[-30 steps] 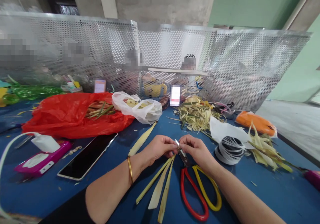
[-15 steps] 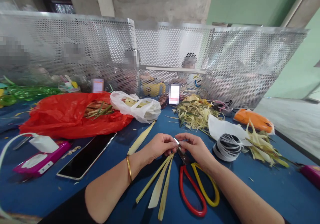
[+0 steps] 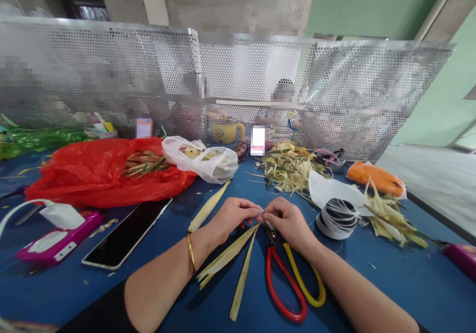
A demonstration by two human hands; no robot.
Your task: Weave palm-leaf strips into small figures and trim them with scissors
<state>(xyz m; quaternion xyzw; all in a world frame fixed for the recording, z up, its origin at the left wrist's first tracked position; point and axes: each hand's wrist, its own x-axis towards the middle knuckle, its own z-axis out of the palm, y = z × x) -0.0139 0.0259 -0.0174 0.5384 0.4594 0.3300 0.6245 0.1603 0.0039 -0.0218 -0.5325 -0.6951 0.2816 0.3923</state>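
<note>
My left hand [image 3: 231, 218] is closed in a pinch at the upper ends of several pale dried husk strips [image 3: 227, 254]. Their loose ends hang down toward me, one strip [image 3: 242, 281] standing apart from the others. Fingertips of my right hand [image 3: 287, 220] are pinched together right beside the left ones, at the same joining point; what lies between them is too small to make out. Under the right hand, scissors [image 3: 285, 288] with one red and one yellow handle rest on the blue table [image 3: 167, 293], their blades partly covered by my fingers.
A single husk leaf [image 3: 208, 207] and a phone [image 3: 128, 234] lie to the left, with a purple power strip [image 3: 59, 239], a red bag [image 3: 82, 169] and a white bag [image 3: 219, 164]. Rightward are a husk pile [image 3: 290, 167] and a ribbon spool [image 3: 337, 219]. A perforated screen [image 3: 253, 70] stands behind.
The left strips have swung left and bunched together, leaving one apart. My right fingers have curled in closer to the left fingertips. The scissors stay put.
</note>
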